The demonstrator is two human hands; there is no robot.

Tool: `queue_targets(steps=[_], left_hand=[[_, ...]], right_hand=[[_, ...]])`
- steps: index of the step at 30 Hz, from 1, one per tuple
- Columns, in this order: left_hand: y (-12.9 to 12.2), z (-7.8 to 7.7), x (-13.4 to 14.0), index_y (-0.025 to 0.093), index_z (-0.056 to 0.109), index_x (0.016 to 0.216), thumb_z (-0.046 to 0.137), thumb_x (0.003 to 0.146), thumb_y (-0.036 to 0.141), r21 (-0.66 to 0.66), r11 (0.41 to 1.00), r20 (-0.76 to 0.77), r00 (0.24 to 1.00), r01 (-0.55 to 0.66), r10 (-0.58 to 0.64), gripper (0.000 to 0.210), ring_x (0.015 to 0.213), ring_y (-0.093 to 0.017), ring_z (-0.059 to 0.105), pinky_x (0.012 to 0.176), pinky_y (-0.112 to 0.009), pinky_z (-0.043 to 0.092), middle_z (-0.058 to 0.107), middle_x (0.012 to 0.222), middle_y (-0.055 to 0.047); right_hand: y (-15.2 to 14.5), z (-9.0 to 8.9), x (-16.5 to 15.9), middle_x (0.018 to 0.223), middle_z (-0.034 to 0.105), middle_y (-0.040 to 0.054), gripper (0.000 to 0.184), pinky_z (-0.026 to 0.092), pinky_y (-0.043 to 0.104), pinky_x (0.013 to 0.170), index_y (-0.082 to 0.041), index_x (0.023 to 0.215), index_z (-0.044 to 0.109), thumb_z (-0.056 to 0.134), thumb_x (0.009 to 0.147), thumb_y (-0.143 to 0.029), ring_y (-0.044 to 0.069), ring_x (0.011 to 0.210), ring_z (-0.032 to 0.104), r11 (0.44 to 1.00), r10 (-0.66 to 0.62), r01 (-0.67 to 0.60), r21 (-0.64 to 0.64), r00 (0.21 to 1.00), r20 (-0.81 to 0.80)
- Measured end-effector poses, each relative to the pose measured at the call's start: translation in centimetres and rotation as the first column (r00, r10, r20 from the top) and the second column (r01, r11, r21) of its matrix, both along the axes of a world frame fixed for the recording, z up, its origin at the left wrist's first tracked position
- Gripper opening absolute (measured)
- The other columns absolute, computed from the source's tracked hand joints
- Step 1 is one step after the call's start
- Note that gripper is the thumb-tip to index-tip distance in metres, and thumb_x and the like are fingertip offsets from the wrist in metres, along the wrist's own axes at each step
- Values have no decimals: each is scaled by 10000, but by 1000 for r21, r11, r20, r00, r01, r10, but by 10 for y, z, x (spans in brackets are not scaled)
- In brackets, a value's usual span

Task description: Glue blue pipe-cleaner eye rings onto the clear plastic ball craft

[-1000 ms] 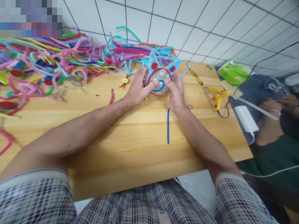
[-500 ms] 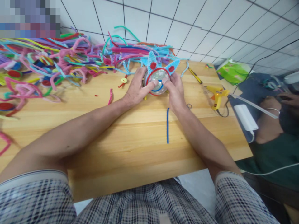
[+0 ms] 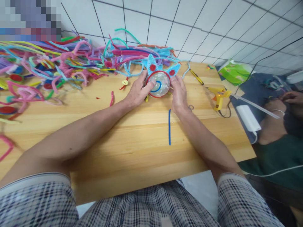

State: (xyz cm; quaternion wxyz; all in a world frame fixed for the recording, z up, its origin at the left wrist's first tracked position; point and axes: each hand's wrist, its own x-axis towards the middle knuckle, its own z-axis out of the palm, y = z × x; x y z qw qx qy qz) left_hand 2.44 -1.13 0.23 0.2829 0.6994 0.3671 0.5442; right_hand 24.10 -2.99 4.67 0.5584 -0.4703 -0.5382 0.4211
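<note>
At a wooden table [image 3: 132, 135], left hand [image 3: 138, 91] and right hand [image 3: 179, 94], half-curled, hold a blue-eared disc [image 3: 164, 86] between them.

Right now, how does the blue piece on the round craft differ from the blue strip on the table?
The blue piece is curved; the blue strip is almost straight. The blue piece sits on the round craft, between left hand and right hand; the blue strip lies on the table, unheld. Both are blue.

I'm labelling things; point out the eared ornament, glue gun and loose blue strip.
Eared ornament [image 3: 164, 83]: head view, its round front.
Glue gun [image 3: 220, 99]: head view, its yellow handle.
Loose blue strip [image 3: 169, 127]: head view, its middle.
</note>
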Motion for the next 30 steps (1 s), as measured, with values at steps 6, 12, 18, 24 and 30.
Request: queue_targets(steps=[6, 12, 18, 24, 30], left_hand=[[-3, 7, 1, 322, 665, 1486, 671, 1049, 887, -46, 997, 113, 992, 60, -55, 714, 1478, -388, 708, 1309, -623, 558, 773, 1499, -107], [-5, 9, 3, 296, 631, 1495, 691, 1053, 878, -110, 991, 191, 980, 70, -48, 732, 1500, -390, 716, 1329, -640, 546, 765, 1558, -136], [-2, 8, 2, 290, 602, 1485, 757, 964, 940, -104, 994, 121, 992, 40, -27, 847, 1567, -416, 686, 1323, -653, 576, 750, 1564, -152], [0, 2, -1, 289, 493, 1651, 980, 718, 939, -40, 996, -21, 997, -75, 74, 1238, 1629, -464, 611, 1357, -711, 544, 616, 1748, -177], [-2, 7, -4, 277, 638, 1476, 951, 749, 927, -68, 997, -75, 996, -45, 40, 1025, 1440, -447, 744, 1252, -717, 626, 764, 1525, -150]], right_hand=[[7, 10, 13, 1048, 792, -2, 271, 678, 378, 887, -292, 1061, 677, 727, 1055, -558, 216, 1022, 801, 971, -235, 231, -56, 970, -68], [-10, 29, 38, 826, 684, -16, 306, 591, 355, 741, -300, 851, 621, 770, 1018, -509, 190, 769, 688, 974, -225, 225, -4, 974, 18], [-58, 24, 55, 707, 617, -28, 438, 561, 341, 668, -296, 765, 589, 784, 933, -651, 182, 677, 624, 964, -266, 266, 5, 964, 28], [-69, 10, 64, 687, 634, -32, 614, 560, 315, 669, -285, 753, 603, 815, 880, -847, 163, 666, 616, 972, -232, 233, -34, 972, 30], [-66, 1, 64, 843, 761, -8, 501, 621, 366, 858, -275, 878, 729, 830, 908, -764, 196, 823, 706, 994, -106, 105, 18, 988, 108]])
